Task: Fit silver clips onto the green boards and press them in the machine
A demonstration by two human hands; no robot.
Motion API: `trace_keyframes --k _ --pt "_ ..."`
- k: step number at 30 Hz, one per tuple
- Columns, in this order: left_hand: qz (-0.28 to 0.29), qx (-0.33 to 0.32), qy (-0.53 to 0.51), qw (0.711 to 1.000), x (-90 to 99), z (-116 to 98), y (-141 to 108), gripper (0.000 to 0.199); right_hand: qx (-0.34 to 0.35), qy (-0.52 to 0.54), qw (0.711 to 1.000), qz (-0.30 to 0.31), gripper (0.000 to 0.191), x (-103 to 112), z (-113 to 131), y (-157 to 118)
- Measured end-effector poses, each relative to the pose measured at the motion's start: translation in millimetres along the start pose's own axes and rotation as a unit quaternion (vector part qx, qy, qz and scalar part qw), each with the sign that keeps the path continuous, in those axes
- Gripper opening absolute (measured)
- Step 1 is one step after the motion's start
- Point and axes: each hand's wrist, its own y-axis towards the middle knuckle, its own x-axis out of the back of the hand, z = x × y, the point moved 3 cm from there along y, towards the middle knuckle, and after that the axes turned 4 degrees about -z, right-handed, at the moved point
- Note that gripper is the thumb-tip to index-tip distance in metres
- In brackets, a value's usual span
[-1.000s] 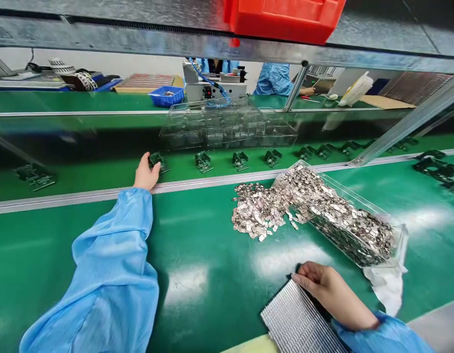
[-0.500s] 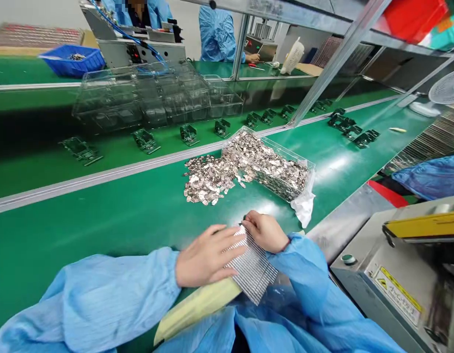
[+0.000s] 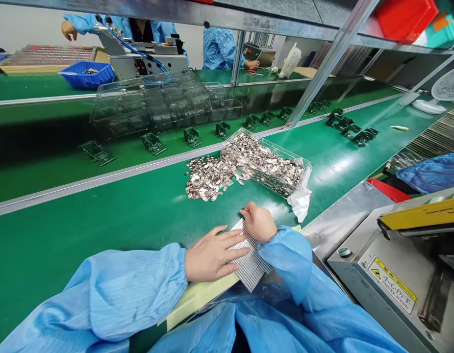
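Note:
A ribbed silvery sheet [image 3: 252,267] lies at the near edge of the green bench, partly over a pale yellow strip [image 3: 197,300]. My left hand [image 3: 215,255] rests on the sheet's left side with its fingers spread. At the sheet's far corner my right hand [image 3: 259,221] is closed in a pinch; whatever is between its fingertips is too small to make out. Beyond both hands, small metal pieces [image 3: 208,179] lie in a loose pile beside a clear box [image 3: 307,171] filled with more of them. A white crumpled wrap [image 3: 299,203] hangs at the box's near end.
Green circuit assemblies [image 3: 192,137] stand in a row behind the metal rail [image 3: 138,169], near clear plastic trays [image 3: 168,105]. A slanted metal post [image 3: 318,73] rises beyond the box. A machine with a yellow bar [image 3: 425,220] stands at the right. People work across the bench.
My right hand has moved slightly up and its wrist has turned over the sheet. My left hand stays flat on the sheet. The camera view has shifted a little.

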Motion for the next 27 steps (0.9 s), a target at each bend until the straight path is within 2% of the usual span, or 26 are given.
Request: trace_keyframes --k 3,6,8,10,11,13,14,16,18,21,23,24,27 --pt "0.001 -0.004 -0.004 1.0 -1.6 1 -1 0.045 -0.035 0.04 0.998 -0.028 0.014 5 -13 14" --pt "-0.008 -0.006 -0.011 1.0 -3.8 1 0 0.045 -0.047 0.113 0.992 -0.016 0.021 8 -23 24" --pt "-0.028 -0.014 -0.014 0.999 -3.6 2 0 0.046 -0.048 0.174 0.984 0.002 0.031 9 -25 25" --pt "-0.07 -0.01 -0.018 0.997 2.0 12 -5 0.046 -0.041 0.227 0.973 0.01 0.046 11 -26 25" --pt "-0.104 0.011 -0.017 0.994 8.5 24 -11 0.043 -0.038 0.25 0.967 0.009 0.052 12 -26 26" --pt "-0.21 0.13 0.013 0.969 31.8 62 -36 0.03 -0.042 0.296 0.954 0.002 0.06 14 -31 28" --pt "-0.273 0.213 0.042 0.937 48.0 85 -56 0.024 -0.064 0.336 0.94 0.001 0.063 14 -36 30" --pt "-0.38 0.368 0.113 0.841 84.5 132 -107 0.021 -0.093 0.386 0.917 0.026 0.068 12 -43 34" --pt "-0.436 0.444 0.155 0.767 118.1 175 -156 0.037 -0.108 0.401 0.908 0.056 0.071 11 -46 35" --pt "-0.444 0.56 0.155 0.682 151.3 234 -207 0.083 -0.123 0.394 0.908 0.072 0.066 12 -45 34" --pt "-0.421 0.617 0.139 0.65 162.8 265 -221 0.104 -0.132 0.393 0.907 0.07 0.062 13 -43 33" --pt "-0.406 0.63 0.131 0.649 166.8 278 -223 0.111 -0.133 0.394 0.907 0.069 0.06 13 -43 33" --pt "-0.359 0.635 0.106 0.675 174.7 303 -221 0.119 -0.117 0.393 0.91 0.056 0.052 10 -49 32"
